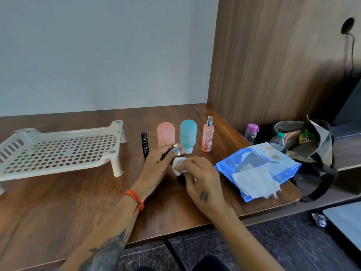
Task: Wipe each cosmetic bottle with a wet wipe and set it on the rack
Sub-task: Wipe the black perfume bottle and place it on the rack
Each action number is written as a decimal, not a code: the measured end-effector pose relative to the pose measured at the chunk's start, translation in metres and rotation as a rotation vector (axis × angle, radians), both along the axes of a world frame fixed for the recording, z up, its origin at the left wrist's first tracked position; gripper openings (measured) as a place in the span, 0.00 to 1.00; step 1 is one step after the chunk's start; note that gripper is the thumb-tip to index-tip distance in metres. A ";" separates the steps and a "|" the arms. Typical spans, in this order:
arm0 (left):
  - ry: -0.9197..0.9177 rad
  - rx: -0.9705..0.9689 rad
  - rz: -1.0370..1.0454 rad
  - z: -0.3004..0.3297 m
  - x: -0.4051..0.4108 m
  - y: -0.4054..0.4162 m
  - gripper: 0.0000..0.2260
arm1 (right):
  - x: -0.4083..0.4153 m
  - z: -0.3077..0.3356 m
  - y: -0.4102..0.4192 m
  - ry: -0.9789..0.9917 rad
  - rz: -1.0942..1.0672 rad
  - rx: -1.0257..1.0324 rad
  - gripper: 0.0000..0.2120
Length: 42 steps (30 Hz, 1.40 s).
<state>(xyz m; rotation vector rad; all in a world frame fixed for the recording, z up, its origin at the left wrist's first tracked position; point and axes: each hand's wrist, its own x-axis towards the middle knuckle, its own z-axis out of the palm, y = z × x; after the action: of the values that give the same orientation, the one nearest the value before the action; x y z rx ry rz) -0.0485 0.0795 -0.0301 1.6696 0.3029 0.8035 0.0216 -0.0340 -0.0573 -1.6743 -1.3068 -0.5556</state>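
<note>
Right hand pinches wipe vs dark bottle; left hand grips its top; wet grip may slip, toppling nearby bottles; rack bare.

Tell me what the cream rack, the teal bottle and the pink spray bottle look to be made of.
Cream perforated footed rack: moulded plastic, matte, going by its one-piece grid and legs. Teal rounded squeeze bottle: likely soft silicone, frosted and dull. Pink clear spray bottle: transparent plastic or glass, with a shiny silver, metal-looking nozzle.
</note>
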 end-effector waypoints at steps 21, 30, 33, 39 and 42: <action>0.017 -0.042 0.014 -0.002 0.000 0.002 0.08 | 0.003 0.002 -0.005 0.030 -0.058 0.007 0.10; 0.054 -0.018 0.029 -0.002 -0.001 0.003 0.08 | -0.001 0.003 -0.005 0.036 -0.058 -0.016 0.07; 0.047 -0.017 0.031 -0.002 -0.002 0.002 0.08 | 0.004 0.004 -0.005 0.146 -0.146 0.063 0.07; 0.028 -0.013 0.006 0.000 -0.003 0.001 0.08 | 0.000 0.001 -0.008 0.105 -0.083 -0.045 0.08; 0.027 -0.014 0.007 -0.001 -0.003 0.001 0.09 | 0.002 0.003 -0.007 0.143 -0.166 0.027 0.07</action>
<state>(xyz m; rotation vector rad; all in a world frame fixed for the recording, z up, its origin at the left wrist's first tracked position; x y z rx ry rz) -0.0516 0.0801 -0.0307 1.6685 0.3326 0.7834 0.0239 -0.0413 -0.0542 -1.7760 -1.0607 -0.5372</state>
